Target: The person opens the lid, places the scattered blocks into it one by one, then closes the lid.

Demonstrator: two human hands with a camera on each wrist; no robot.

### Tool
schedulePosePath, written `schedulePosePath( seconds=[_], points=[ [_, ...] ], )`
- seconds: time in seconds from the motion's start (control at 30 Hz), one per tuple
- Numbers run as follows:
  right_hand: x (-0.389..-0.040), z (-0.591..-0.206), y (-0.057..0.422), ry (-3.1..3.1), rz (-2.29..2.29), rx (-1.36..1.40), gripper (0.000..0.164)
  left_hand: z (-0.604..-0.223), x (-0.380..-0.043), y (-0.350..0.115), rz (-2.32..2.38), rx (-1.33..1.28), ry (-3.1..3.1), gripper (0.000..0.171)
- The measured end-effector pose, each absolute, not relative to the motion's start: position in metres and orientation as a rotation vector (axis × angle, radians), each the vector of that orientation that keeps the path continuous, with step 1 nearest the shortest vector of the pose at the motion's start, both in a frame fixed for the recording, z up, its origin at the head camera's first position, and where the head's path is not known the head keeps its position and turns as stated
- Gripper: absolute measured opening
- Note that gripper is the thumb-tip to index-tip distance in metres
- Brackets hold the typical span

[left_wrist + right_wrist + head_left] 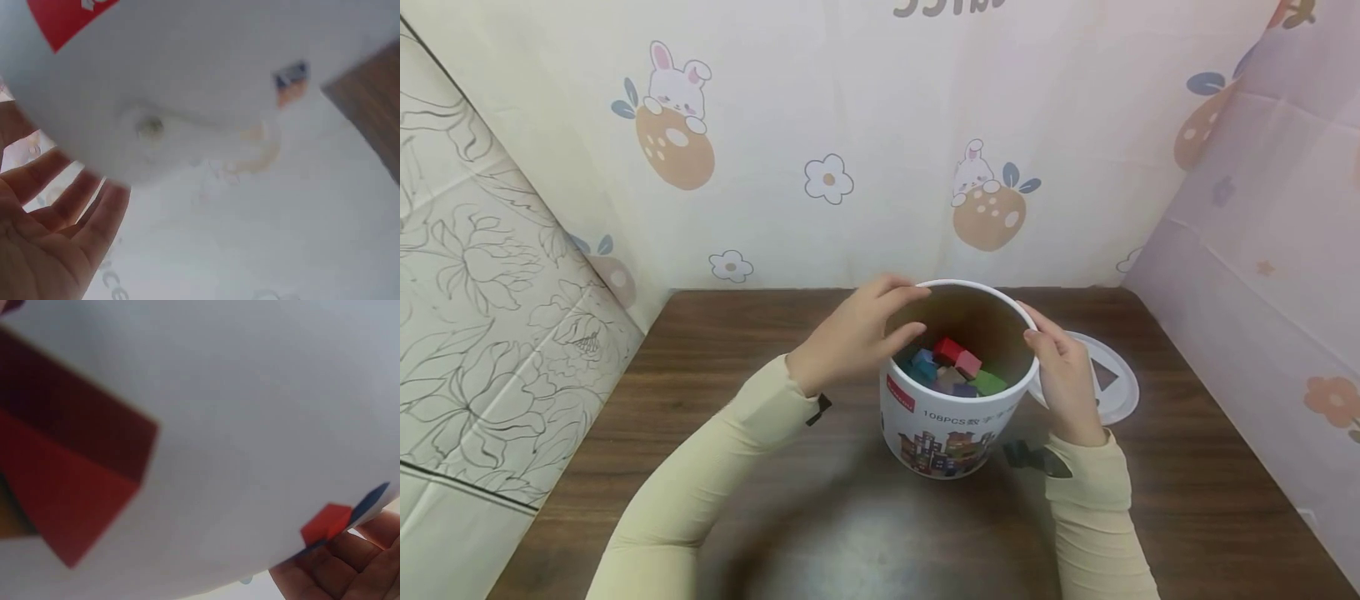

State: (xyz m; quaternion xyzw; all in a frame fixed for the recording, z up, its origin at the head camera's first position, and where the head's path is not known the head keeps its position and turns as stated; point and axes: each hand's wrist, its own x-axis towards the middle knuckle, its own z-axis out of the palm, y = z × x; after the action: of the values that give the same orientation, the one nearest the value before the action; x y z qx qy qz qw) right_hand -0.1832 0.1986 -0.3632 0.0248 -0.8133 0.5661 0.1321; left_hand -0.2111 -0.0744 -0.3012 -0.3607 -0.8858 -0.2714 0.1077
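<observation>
A white bucket [951,433] printed with coloured buildings and "108PCS" stands upright on the table, its mouth uncovered. Coloured blocks [955,358], among them red, pink, blue and green ones, lie at its bottom. At the left rim is my left hand [868,329], thumb and fingers apart and reaching over the edge; the left wrist view shows its fingers [100,212] extended beside the bucket's wall. My right hand [1063,375] grips the right rim, thumb at the edge and fingers along the outer wall, as the right wrist view also shows.
A round white lid [1123,392] with a dark shape on it lies on the table behind my right hand. The brown wooden table [760,517] meets a wall covered in rabbit-print cloth [880,100]. Patterned panels rise on the left and right.
</observation>
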Motion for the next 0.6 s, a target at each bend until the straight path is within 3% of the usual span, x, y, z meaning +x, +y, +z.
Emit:
schedulePosePath(
  seconds=[0.6],
  points=[
    [-0.184, -0.364, 0.198, -2.358, 1.670, 0.049, 0.041, -0.359, -0.191, -0.197, -0.543, -0.703, -2.813, 0.049]
  ],
)
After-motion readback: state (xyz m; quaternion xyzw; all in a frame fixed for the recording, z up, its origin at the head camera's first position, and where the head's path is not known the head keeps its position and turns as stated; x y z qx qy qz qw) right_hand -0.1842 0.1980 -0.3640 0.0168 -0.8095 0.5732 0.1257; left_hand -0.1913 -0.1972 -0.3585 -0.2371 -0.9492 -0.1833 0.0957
